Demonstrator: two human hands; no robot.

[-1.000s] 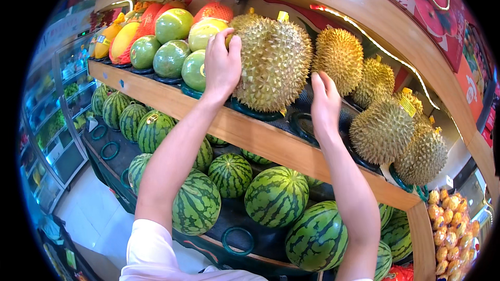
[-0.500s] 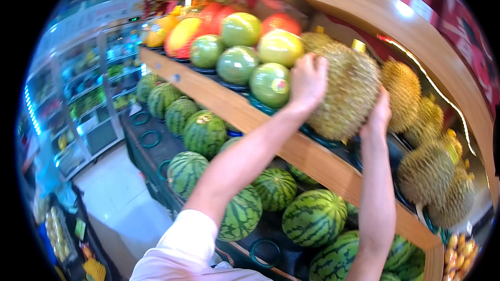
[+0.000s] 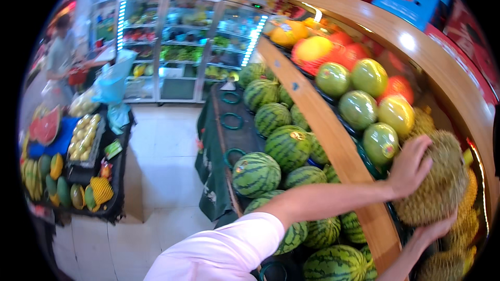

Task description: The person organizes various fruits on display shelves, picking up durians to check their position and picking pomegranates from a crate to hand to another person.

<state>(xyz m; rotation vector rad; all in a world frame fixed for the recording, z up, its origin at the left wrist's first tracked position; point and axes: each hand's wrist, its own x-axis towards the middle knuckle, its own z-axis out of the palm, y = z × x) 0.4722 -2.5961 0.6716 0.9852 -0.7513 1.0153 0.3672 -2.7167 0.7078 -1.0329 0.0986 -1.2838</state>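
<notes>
A large spiky durian is between my two hands on the upper shelf at the right. My left hand presses against its left upper side with bent fingers. From below, my right hand supports its lower right side; part of that hand is hidden by the fruit. Round green melons and a yellowish one sit in rows just left of the durian. More durians are behind and below it along the shelf, partly covered.
A wooden ledge edges the upper shelf. Below lie several watermelons and green rings. At left, a dark table carries fruit. Glass-door refrigerators line the back, a person stands far left, and tiled floor runs between.
My view has swung left, so the shelf and durian appear farther right and lower, and the refrigerators and left table show more fully. Both hands remain on the durian.
</notes>
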